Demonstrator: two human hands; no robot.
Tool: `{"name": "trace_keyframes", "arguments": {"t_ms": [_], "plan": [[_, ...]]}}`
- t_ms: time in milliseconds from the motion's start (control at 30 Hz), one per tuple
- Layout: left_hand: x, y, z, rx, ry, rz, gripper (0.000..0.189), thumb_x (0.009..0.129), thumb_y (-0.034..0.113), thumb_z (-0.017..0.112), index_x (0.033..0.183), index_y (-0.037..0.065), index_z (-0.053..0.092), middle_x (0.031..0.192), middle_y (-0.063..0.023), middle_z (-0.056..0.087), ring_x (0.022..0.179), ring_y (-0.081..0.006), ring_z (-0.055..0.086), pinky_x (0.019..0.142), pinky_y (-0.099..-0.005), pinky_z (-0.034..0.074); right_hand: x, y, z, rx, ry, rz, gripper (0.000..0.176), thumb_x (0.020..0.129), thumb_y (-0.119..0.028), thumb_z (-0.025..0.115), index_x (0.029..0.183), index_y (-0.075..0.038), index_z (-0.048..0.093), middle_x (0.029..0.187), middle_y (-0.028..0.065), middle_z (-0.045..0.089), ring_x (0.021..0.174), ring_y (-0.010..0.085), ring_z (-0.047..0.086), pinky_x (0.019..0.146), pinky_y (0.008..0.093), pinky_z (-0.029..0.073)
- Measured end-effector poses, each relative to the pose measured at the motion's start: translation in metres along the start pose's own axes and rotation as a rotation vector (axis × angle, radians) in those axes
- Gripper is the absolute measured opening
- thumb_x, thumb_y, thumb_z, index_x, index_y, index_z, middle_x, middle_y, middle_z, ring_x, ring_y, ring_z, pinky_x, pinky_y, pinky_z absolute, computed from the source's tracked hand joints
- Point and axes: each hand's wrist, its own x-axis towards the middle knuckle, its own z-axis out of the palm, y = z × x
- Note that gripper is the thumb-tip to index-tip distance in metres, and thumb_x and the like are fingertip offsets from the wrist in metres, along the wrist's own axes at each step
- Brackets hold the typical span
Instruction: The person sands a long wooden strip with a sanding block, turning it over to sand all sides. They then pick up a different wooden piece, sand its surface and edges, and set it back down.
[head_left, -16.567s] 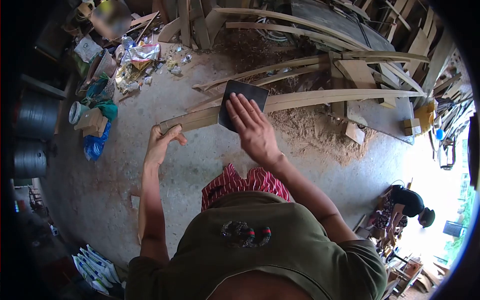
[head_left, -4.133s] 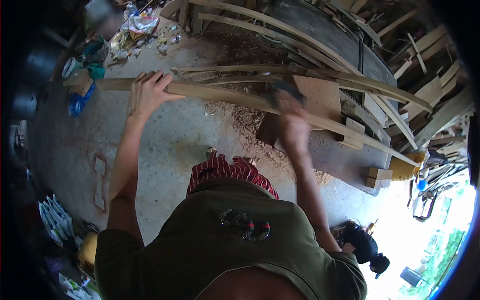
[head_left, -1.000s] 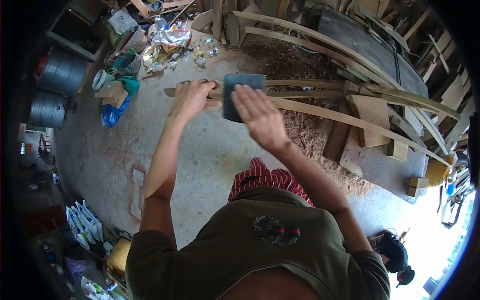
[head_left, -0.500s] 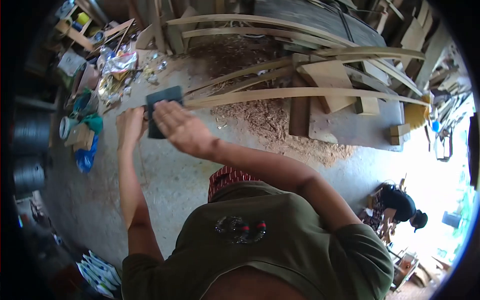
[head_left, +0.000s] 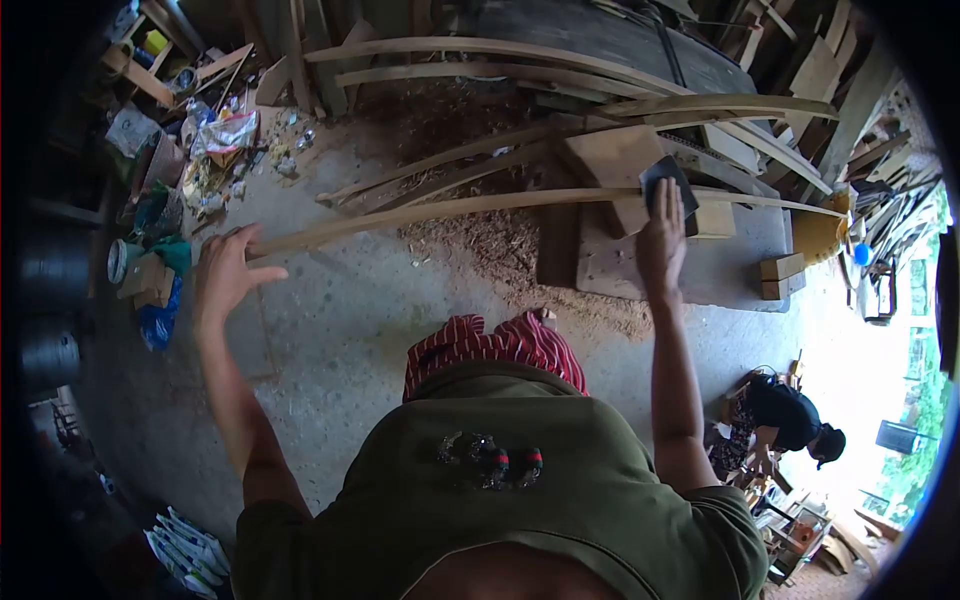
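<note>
A long, thin wooden strip [head_left: 450, 207] runs across in front of me, slightly bowed. At its near left end is my left hand [head_left: 225, 275], fingers curled about the tip and the thumb held out away from the wood. Far along the strip to the right, my right hand [head_left: 662, 240] presses a dark sheet of sandpaper [head_left: 668, 180] onto it with fingers stretched out. The palm side of that hand and the underside of the sheet are hidden.
Under the strip's right part stand wooden blocks [head_left: 715, 220] on a grey board [head_left: 620, 265]. Shavings [head_left: 480, 245] cover the floor beside it. More long strips [head_left: 480, 45] lie behind. Clutter [head_left: 220, 135] fills the back left. Another person [head_left: 785, 415] bends over at the right.
My right hand has slid the sandpaper far to the right along the strip. My left hand has shifted a little left and down, its thumb now spread.
</note>
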Motion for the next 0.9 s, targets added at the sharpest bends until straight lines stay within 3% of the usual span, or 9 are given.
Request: {"name": "trace_keyframes", "arguments": {"t_ms": [100,300,333,400,533,600,767,833,900], "plan": [[0.026,0.083,-0.024,-0.138,0.054,0.187,0.073,0.070,0.039,0.084,0.130,0.008,0.058,0.130,-0.0151,0.062,0.120,-0.0373,0.057,0.104,-0.0452,0.040,0.002,-0.037,0.000,0.153,0.107,-0.049,0.067,0.079,0.007,0.048,0.144,0.007,0.036,0.149,0.0264,0.038,0.139,0.0383,0.039,0.117,0.0446,0.030],[0.101,0.298,0.050,0.020,-0.152,0.517,0.088,0.069,0.048,0.081,0.140,0.010,0.048,0.124,-0.0159,0.063,0.115,-0.0342,0.060,0.100,-0.0451,0.044,-0.011,-0.031,0.003,0.418,-0.048,-0.314,0.062,0.080,0.006,0.048,0.142,0.002,0.043,0.150,0.0206,0.041,0.141,0.0333,0.038,0.117,0.0449,0.030],[0.102,0.315,0.066,0.051,0.010,0.526,0.083,0.071,0.048,0.080,0.138,0.010,0.048,0.117,-0.0144,0.064,0.110,-0.0328,0.062,0.099,-0.0463,0.044,-0.008,-0.023,-0.008,0.472,-0.039,-0.318,0.061,0.081,0.005,0.046,0.142,0.002,0.043,0.149,0.0204,0.042,0.140,0.0338,0.038,0.117,0.0448,0.030],[0.104,0.334,0.083,0.021,0.204,0.553,0.067,0.078,0.033,0.077,0.134,0.009,0.048,0.110,-0.0119,0.064,0.103,-0.0323,0.065,0.096,-0.0462,0.047,-0.009,-0.002,-0.014,0.581,-0.102,-0.309,0.060,0.082,0.005,0.044,0.141,0.002,0.044,0.148,0.0202,0.043,0.140,0.0339,0.039,0.117,0.0449,0.029],[0.111,0.335,0.116,-0.017,0.153,0.504,0.065,0.078,0.012,0.073,0.138,0.014,0.046,0.113,-0.0162,0.065,0.100,-0.0356,0.066,0.084,-0.0473,0.052,-0.032,0.053,-0.022,0.676,-0.173,-0.183,0.059,0.082,0.005,0.043,0.141,0.002,0.046,0.149,0.0197,0.043,0.140,0.0339,0.038,0.118,0.0454,0.028],[0.105,0.343,0.108,-0.020,0.047,0.352,0.050,0.081,0.005,0.064,0.129,0.014,0.052,0.109,-0.0134,0.067,0.100,-0.0378,0.065,0.084,-0.0469,0.052,-0.043,0.084,-0.021,0.608,-0.111,-0.133,0.059,0.083,0.007,0.041,0.141,0.001,0.046,0.148,0.0203,0.043,0.139,0.0350,0.039,0.117,0.0461,0.028],[0.082,0.362,0.060,-0.215,-0.236,0.230,0.043,0.085,0.008,0.062,0.128,0.014,0.056,0.105,-0.0189,0.068,0.101,-0.0375,0.065,0.085,-0.0459,0.052,-0.054,0.171,-0.015,0.484,0.058,-0.056,0.054,0.092,0.006,0.037,0.145,0.000,0.042,0.148,0.0209,0.043,0.139,0.0380,0.039,0.116,0.0465,0.031],[0.076,0.362,0.053,-0.351,-0.401,0.264,0.043,0.086,0.011,0.062,0.129,0.014,0.059,0.105,-0.0190,0.069,0.102,-0.0377,0.064,0.083,-0.0460,0.051,-0.040,0.199,-0.011,0.476,0.137,-0.053,0.065,0.083,0.009,0.045,0.147,0.000,0.038,0.151,0.0210,0.040,0.141,0.0367,0.036,0.117,0.0488,0.027],[0.080,0.364,0.040,-0.370,-0.591,0.164,0.040,0.087,0.013,0.063,0.126,0.013,0.062,0.101,-0.0163,0.071,0.098,-0.0308,0.068,0.078,-0.0397,0.052,-0.020,0.217,-0.010,0.390,0.172,-0.066,0.061,0.086,0.007,0.041,0.146,-0.001,0.039,0.150,0.0203,0.041,0.141,0.0367,0.036,0.118,0.0483,0.026]]}}
